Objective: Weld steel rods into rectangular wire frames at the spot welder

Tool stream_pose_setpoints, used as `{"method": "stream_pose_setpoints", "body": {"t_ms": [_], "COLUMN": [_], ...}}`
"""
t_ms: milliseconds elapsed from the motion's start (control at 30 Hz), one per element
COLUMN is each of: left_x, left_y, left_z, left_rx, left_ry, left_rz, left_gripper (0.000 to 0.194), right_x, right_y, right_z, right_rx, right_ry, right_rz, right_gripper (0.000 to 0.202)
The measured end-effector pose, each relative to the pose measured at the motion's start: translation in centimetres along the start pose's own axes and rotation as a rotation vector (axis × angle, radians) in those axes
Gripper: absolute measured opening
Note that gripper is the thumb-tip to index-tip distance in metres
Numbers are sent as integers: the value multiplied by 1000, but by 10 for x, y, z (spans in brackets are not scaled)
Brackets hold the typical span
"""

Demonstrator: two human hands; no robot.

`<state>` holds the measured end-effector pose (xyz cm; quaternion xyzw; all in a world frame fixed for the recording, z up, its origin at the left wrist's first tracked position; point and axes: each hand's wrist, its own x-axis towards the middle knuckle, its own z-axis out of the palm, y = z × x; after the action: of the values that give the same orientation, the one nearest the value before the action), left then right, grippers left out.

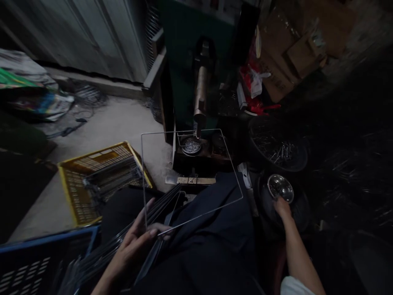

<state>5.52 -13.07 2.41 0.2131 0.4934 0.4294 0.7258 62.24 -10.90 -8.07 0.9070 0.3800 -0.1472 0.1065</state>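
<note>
My left hand [143, 235] pinches a thin bent-wire frame [200, 214], roughly rectangular, by its near left corner. The frame stands up over my lap, and its far side crosses in front of the machine. A bundle of similar wires [166, 200] lies along my left thigh, under and beside this hand. Over on the right, my right hand [282, 207] is at the near rim of a shiny metal bowl [285, 188]. Its fingertips are hard to make out in the dark, and whether they grip anything is unclear.
A dark green machine with a metal cylinder [201, 90] stands ahead. Below the cylinder is a round dish [191, 146] of small shiny pieces. A yellow crate [68, 192] and a blue crate [92, 241] stand left. At right are a tub [294, 164] of metal parts and cardboard boxes [273, 53].
</note>
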Motion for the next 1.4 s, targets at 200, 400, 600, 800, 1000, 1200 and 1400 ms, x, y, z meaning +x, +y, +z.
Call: {"method": "stream_pose_setpoints", "body": {"t_ms": [200,400,600,800,1000,1200,1400], "left_x": [16,29,34,36,43,52,53], "left_y": [3,3,-6,-9,-9,-16,-21], "left_z": [-9,-11,-16,-19,-20,-26,-25], "left_rx": [-7,17,-24,-36,-11,-5,-28], "left_ry": [-120,-176,-239,-246,-292,-325,-326], "left_rz": [63,80,79,52,33,38,66], "left_gripper": [95,96,96,89,92,94,90], "right_x": [-84,-179,-196,-192,-191,-194,-195], "right_y": [-30,-136,-222,-231,-225,-225,-222], "right_z": [-89,-115,-83,-51,-46,-44,-39], "right_rx": [893,1051,356,123,112,122,98], "right_ry": [69,-427,-434,-137,-49,-3,15], "right_rz": [-340,-887,-1443,-1530,-1508,-1528,-1496], "right_gripper": [34,42,81,73,91,89,90]}}
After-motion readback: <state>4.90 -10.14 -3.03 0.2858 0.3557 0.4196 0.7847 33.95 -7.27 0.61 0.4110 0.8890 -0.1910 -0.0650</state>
